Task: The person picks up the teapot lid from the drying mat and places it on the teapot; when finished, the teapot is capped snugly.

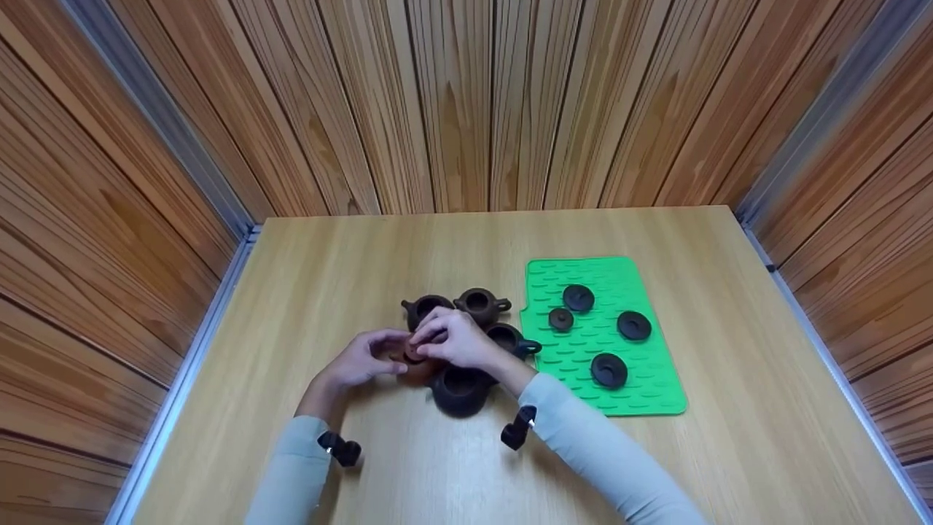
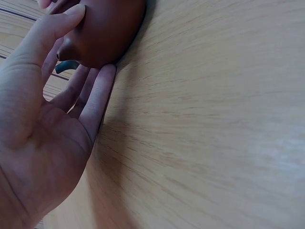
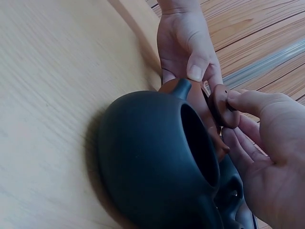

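A red-brown teapot (image 1: 417,370) stands on the wooden table (image 1: 729,437), at the front left of a cluster of dark teapots. My left hand (image 1: 379,359) grips its body, thumb (image 3: 195,71) near the rim and fingers (image 2: 97,90) along its side. Just above the pot's mouth, my right hand (image 1: 431,343) pinches a small red-brown lid (image 3: 222,106) by its edge. A large black lidless teapot (image 3: 152,162) sits right against the red-brown one (image 3: 190,98), under my right wrist.
Three more lidless dark teapots (image 1: 426,308) (image 1: 481,302) (image 1: 510,337) crowd behind my hands. To the right lies a green mat (image 1: 641,394) with several dark lids (image 1: 578,297) on it. Wood-panelled walls enclose the table on three sides.
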The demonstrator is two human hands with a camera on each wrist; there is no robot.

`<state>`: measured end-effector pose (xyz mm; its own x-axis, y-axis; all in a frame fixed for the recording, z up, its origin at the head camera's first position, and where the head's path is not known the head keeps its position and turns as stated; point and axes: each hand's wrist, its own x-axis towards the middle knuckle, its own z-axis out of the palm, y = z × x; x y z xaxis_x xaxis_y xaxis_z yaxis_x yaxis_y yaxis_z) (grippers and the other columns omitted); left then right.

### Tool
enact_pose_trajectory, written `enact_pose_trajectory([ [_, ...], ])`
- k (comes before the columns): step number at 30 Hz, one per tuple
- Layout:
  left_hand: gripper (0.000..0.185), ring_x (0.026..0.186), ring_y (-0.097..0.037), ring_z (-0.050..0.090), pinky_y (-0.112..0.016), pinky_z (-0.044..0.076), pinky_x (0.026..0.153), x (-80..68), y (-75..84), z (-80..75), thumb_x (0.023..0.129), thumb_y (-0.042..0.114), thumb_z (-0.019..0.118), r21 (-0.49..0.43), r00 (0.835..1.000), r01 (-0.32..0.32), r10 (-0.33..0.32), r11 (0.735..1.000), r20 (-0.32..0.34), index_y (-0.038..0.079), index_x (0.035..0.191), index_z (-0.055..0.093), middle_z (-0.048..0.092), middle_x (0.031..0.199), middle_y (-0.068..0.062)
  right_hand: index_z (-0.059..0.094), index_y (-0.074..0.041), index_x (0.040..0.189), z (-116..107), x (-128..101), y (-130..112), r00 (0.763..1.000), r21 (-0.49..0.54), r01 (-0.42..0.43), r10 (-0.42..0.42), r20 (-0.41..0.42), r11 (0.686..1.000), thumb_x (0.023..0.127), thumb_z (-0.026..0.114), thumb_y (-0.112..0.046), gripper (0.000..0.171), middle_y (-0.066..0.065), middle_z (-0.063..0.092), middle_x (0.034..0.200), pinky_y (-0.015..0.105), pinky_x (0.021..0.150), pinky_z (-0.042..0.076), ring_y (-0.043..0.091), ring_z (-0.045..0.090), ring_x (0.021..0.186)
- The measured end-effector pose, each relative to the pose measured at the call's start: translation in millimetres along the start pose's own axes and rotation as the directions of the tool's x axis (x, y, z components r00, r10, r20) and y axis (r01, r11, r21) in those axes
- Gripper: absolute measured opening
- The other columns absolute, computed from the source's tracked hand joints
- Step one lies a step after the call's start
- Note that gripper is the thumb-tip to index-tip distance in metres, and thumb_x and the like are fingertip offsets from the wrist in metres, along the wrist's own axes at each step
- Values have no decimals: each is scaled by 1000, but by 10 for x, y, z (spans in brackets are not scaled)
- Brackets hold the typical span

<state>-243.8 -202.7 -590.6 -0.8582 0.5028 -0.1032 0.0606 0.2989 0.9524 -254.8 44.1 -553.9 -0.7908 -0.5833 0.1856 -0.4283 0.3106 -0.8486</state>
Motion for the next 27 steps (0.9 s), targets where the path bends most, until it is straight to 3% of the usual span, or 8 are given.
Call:
enact_pose_trajectory([
  [9,56,118,-22,62,-21,49,97,15,-17,7,85,10,80,-14,1000,-16,16,1000,-6,9,138,61,64,138,-14,81,-13,99,53,8,16,1000,-24,-8,9,19,1000,86,79,-11,13,7,71,110,26,91,58,18,66,108],
  [27,56,124,-27,61,-22,47,102,8,-21,-41,86,13,80,2,1000,-6,6,1000,19,12,138,61,63,140,-13,81,-15,104,64,-16,18,1000,-72,-21,23,21,997,86,79,-12,18,7,68,111,22,87,57,16,63,106],
])
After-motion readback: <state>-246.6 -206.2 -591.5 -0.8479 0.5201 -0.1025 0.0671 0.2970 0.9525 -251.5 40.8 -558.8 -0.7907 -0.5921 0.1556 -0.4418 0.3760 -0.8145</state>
